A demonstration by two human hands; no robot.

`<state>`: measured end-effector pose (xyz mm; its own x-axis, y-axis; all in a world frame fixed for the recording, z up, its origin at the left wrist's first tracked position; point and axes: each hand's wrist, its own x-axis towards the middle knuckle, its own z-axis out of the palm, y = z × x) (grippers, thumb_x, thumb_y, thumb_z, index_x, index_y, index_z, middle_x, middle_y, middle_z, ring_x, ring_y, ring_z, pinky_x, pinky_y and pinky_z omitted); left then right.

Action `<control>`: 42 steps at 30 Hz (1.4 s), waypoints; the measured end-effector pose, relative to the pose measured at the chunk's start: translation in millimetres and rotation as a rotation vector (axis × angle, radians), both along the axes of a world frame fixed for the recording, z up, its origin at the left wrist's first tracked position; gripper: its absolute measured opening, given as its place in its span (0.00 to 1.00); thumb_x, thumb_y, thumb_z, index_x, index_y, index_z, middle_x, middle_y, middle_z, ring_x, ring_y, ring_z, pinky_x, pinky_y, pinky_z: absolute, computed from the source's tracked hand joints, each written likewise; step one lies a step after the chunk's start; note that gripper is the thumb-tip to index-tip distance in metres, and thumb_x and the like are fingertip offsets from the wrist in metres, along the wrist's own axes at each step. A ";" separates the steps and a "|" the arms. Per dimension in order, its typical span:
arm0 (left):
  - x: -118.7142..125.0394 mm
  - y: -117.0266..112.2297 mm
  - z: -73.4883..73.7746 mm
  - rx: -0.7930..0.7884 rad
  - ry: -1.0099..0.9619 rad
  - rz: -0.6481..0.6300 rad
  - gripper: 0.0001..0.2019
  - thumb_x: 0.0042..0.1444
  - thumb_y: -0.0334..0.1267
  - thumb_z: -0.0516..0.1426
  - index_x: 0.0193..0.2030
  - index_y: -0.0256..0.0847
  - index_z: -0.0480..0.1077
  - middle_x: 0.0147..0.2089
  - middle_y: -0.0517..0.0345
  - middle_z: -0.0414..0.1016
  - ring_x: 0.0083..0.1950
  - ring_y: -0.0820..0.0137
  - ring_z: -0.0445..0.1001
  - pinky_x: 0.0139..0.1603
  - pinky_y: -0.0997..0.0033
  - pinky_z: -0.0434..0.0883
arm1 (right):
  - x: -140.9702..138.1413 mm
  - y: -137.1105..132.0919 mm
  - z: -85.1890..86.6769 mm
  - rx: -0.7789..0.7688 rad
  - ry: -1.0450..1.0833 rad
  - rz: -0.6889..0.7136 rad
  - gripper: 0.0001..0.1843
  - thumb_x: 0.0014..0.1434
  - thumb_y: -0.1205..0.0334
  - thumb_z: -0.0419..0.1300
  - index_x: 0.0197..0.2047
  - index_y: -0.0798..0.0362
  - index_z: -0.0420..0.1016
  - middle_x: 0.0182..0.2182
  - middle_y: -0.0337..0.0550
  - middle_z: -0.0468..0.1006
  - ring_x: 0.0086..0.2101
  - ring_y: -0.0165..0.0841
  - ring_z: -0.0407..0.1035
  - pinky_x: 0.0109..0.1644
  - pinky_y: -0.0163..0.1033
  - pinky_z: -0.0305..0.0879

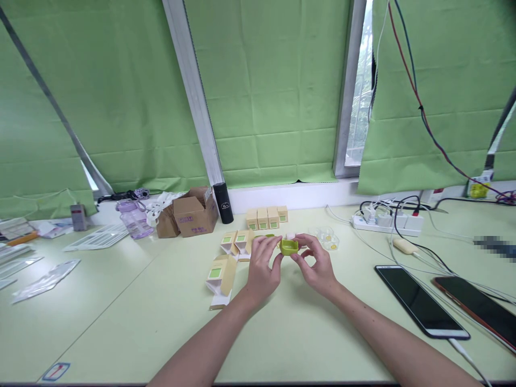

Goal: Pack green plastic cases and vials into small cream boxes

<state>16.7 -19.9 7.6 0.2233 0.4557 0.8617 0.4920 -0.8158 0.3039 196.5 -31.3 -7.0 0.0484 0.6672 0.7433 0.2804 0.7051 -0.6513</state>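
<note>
A small green plastic case is held between both hands above the pale green table. My left hand pinches its left side with fingers curled. My right hand grips its right side with thumb and fingers bent. Just left of the hands lie open tan cartons with green labels and two more. A row of several closed tan boxes stands behind the hands. A clear plastic piece with yellow parts lies to the right.
A brown cardboard box, a black cylinder and a purple bottle stand at the back left. A white power strip with cables sits at the back right. Two phones lie at the right. Plastic bags lie at the left.
</note>
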 end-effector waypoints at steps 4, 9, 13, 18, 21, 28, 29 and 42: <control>0.5 0.6 -0.6 -0.005 0.004 -0.006 0.21 0.69 0.32 0.55 0.67 0.49 0.69 0.55 0.49 0.80 0.56 0.57 0.71 0.57 0.51 0.74 | 1.0 0.8 0.4 -0.052 -0.007 0.006 0.21 0.68 0.53 0.61 0.61 0.45 0.65 0.47 0.48 0.81 0.43 0.38 0.77 0.39 0.42 0.77; 1.2 1.4 -0.5 -0.104 -0.040 -0.011 0.17 0.69 0.35 0.57 0.63 0.48 0.73 0.52 0.49 0.80 0.54 0.57 0.72 0.55 0.52 0.74 | 2.4 0.5 2.3 -0.083 -0.018 0.014 0.20 0.69 0.52 0.60 0.61 0.45 0.64 0.41 0.45 0.82 0.40 0.37 0.76 0.39 0.41 0.75; 1.5 1.5 0.8 -0.181 -0.107 -0.028 0.14 0.69 0.38 0.58 0.59 0.46 0.75 0.49 0.49 0.81 0.53 0.58 0.73 0.54 0.54 0.75 | 3.0 0.3 2.0 -0.063 -0.050 0.036 0.26 0.65 0.54 0.63 0.63 0.45 0.63 0.41 0.44 0.81 0.40 0.38 0.75 0.37 0.41 0.75; 2.3 3.6 -0.2 -0.226 -0.156 -0.038 0.13 0.68 0.42 0.59 0.55 0.42 0.78 0.45 0.48 0.81 0.50 0.60 0.74 0.47 0.59 0.76 | 3.6 2.5 -0.6 -0.050 -0.088 0.030 0.30 0.63 0.58 0.64 0.66 0.44 0.63 0.40 0.44 0.79 0.38 0.38 0.74 0.37 0.41 0.76; 2.7 4.4 -0.3 -0.240 -0.170 -0.040 0.13 0.68 0.43 0.59 0.53 0.41 0.79 0.44 0.48 0.80 0.49 0.60 0.74 0.45 0.60 0.75 | 3.5 3.2 -1.3 -0.052 -0.092 0.021 0.29 0.64 0.58 0.64 0.66 0.44 0.63 0.37 0.41 0.76 0.38 0.37 0.73 0.37 0.41 0.76; 3.5 3.6 0.1 -0.307 -0.176 -0.018 0.13 0.68 0.45 0.58 0.50 0.41 0.80 0.42 0.48 0.80 0.47 0.60 0.74 0.41 0.63 0.73 | 0.5 0.0 1.9 -0.021 -0.073 0.020 0.25 0.63 0.62 0.64 0.62 0.42 0.69 0.48 0.47 0.72 0.44 0.40 0.71 0.38 0.44 0.79; 3.7 3.7 -0.3 -0.316 -0.173 -0.016 0.13 0.68 0.46 0.58 0.49 0.41 0.80 0.42 0.48 0.80 0.47 0.60 0.74 0.41 0.63 0.73 | -0.1 -0.5 2.5 -0.023 -0.057 0.032 0.25 0.63 0.62 0.64 0.62 0.42 0.69 0.51 0.48 0.72 0.46 0.40 0.71 0.40 0.44 0.80; 0.9 7.0 -3.9 -0.382 -0.114 -0.001 0.15 0.71 0.44 0.53 0.41 0.42 0.80 0.40 0.49 0.81 0.46 0.60 0.73 0.40 0.63 0.70 | -0.8 3.0 1.9 -0.157 0.084 0.101 0.19 0.61 0.58 0.66 0.56 0.45 0.75 0.54 0.48 0.77 0.50 0.41 0.72 0.44 0.44 0.80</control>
<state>17.6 -12.9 3.7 0.1365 0.7481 0.6494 0.4368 -0.6338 0.6384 195.7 -28.3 -5.2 0.0335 0.7789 0.6262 0.1534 0.6151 -0.7734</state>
